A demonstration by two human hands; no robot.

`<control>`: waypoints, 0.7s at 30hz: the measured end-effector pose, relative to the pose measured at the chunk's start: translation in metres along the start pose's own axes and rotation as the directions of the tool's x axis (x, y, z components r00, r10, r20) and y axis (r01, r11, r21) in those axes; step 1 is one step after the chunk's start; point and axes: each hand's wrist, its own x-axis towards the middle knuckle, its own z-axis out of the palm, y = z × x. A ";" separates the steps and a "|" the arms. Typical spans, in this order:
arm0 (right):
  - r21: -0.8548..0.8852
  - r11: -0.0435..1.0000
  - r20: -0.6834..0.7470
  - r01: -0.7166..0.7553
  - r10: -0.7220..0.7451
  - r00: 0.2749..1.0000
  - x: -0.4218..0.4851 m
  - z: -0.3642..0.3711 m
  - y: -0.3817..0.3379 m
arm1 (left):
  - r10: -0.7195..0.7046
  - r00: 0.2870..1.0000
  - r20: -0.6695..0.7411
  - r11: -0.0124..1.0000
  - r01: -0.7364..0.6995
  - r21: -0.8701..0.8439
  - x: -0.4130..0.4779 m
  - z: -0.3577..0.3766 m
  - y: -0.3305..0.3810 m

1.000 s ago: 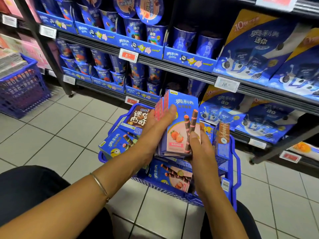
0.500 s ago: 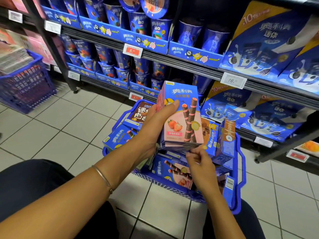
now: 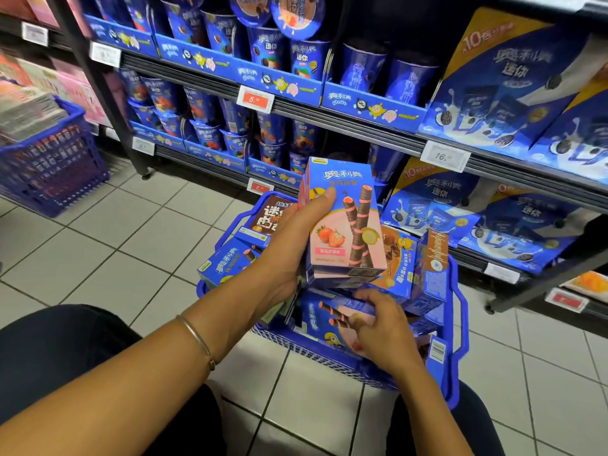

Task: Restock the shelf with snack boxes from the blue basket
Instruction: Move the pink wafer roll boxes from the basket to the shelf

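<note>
My left hand (image 3: 296, 238) grips a stack of blue-and-pink strawberry wafer-roll boxes (image 3: 345, 225), held upright above the blue basket (image 3: 460, 324). My thumb lies across the front box. Lower down, my right hand (image 3: 381, 327) reaches into the basket and its fingers curl onto another strawberry box (image 3: 329, 319) lying flat there. The basket sits on the floor between my knees and holds several more snack boxes, some blue, some brown chocolate ones (image 3: 399, 258). The shelf (image 3: 362, 126) stands just behind the basket.
The shelf rows carry blue cookie cups (image 3: 204, 106) on the left and big blue multipacks (image 3: 500, 80) on the right, with price tags (image 3: 255, 99) on the rails. A second blue basket (image 3: 49, 159) full of goods stands on the tiled floor at far left.
My right hand has let go of the held stack and dropped into the basket onto a flat box. My left hand now carries the stack alone, slightly higher.
</note>
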 end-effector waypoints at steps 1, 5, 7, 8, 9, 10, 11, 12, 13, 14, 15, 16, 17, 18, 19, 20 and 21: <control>0.079 0.997 -0.036 0.002 0.001 0.999 0.000 -0.008 -0.003 | -0.003 1.000 0.008 1.000 0.003 -0.001 0.000 0.000 0.000; 0.419 0.907 -0.250 0.046 0.066 0.966 -0.001 -0.048 -0.025 | 0.012 0.999 0.053 1.000 -0.012 -0.009 -0.001 -0.001 0.000; 0.543 0.832 -0.376 0.110 0.124 0.918 -0.001 -0.068 -0.036 | 0.019 0.998 0.054 1.000 -0.019 0.001 0.000 -0.003 -0.001; 0.606 0.783 -0.414 0.139 0.162 0.896 -0.001 -0.077 -0.042 | 0.019 0.999 0.048 1.000 -0.020 0.005 0.001 -0.003 -0.002; 0.673 0.723 -0.428 0.155 0.210 0.879 -0.002 -0.085 -0.048 | 0.019 0.999 0.037 1.000 -0.020 0.009 0.001 -0.004 -0.003; 0.741 0.652 -0.416 0.161 0.258 0.872 -0.004 -0.093 -0.055 | 0.023 1.000 0.021 1.000 -0.023 0.015 0.002 -0.005 -0.004; 0.804 0.572 -0.384 0.164 0.288 0.877 -0.006 -0.101 -0.061 | 0.028 1.000 0.006 0.999 -0.028 0.023 0.003 -0.006 -0.005; 0.857 0.489 -0.339 0.165 0.292 0.894 -0.009 -0.107 -0.066 | 0.037 0.999 -0.003 0.999 -0.037 0.033 0.004 -0.006 -0.006; 0.897 0.410 -0.293 0.165 0.273 0.916 -0.011 -0.112 -0.071 | 0.052 0.999 -0.006 0.998 -0.051 0.044 0.004 -0.007 -0.007; 0.926 0.342 -0.253 0.162 0.239 0.938 -0.014 -0.116 -0.075 | 0.068 0.998 -0.003 0.996 -0.067 0.053 0.005 -0.007 -0.008; 0.944 0.288 -0.222 0.159 0.201 0.954 -0.017 -0.118 -0.079 | 0.081 0.997 0.002 0.995 -0.081 0.059 0.006 -0.007 -0.009; 0.954 0.254 -0.204 0.158 0.168 0.965 -0.018 -0.117 -0.084 | 0.091 0.996 0.007 0.994 -0.091 0.064 0.006 -0.007 -0.011; 0.958 0.240 -0.196 0.158 0.144 0.970 -0.019 -0.115 -0.089 | 0.096 0.995 0.009 0.993 -0.097 0.067 0.006 -0.008 -0.012; 0.956 0.247 -0.194 0.158 0.128 0.973 -0.019 -0.110 -0.094 | 0.098 0.995 0.010 0.993 -0.099 0.069 0.006 -0.008 -0.013; 0.949 0.275 -0.194 0.155 0.119 0.974 -0.019 -0.103 -0.099 | 0.097 0.995 0.008 0.993 -0.098 0.072 0.006 -0.008 -0.013; 0.935 0.320 -0.198 0.151 0.118 0.973 -0.019 -0.096 -0.102 | 0.095 0.995 0.003 0.993 -0.095 0.075 0.006 -0.008 -0.014; 0.911 0.384 -0.210 0.150 0.120 0.970 -0.020 -0.088 -0.104 | 0.094 0.996 -0.002 0.992 -0.093 0.082 0.006 -0.009 -0.014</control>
